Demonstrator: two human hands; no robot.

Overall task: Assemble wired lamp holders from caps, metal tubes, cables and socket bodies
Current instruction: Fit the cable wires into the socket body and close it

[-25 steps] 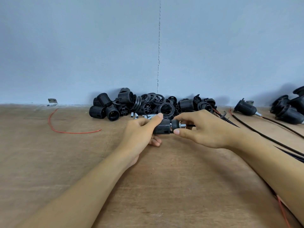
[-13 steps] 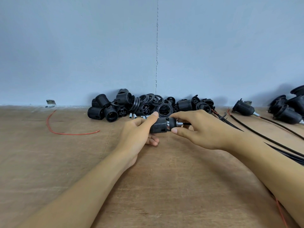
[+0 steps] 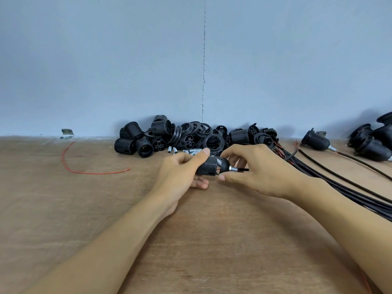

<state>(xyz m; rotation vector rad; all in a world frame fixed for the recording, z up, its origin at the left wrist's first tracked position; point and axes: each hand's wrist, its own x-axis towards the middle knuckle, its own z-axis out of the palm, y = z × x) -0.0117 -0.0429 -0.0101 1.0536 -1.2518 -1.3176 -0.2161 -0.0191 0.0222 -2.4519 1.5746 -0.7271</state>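
Just in front of the heap of loose black socket parts [image 3: 191, 137], the left hand [image 3: 180, 177] wraps the ribbed black plastic socket body [image 3: 206, 169], thumb on top. The right hand [image 3: 261, 172], wrist cocked, pinches the domed black plastic cap [image 3: 224, 165] bearing a short metal tube [image 3: 233, 169]. Both parts look light and rigid, and the ribs probably aid twisting.

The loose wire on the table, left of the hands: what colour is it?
The loose wire is red; the head view shows it best.
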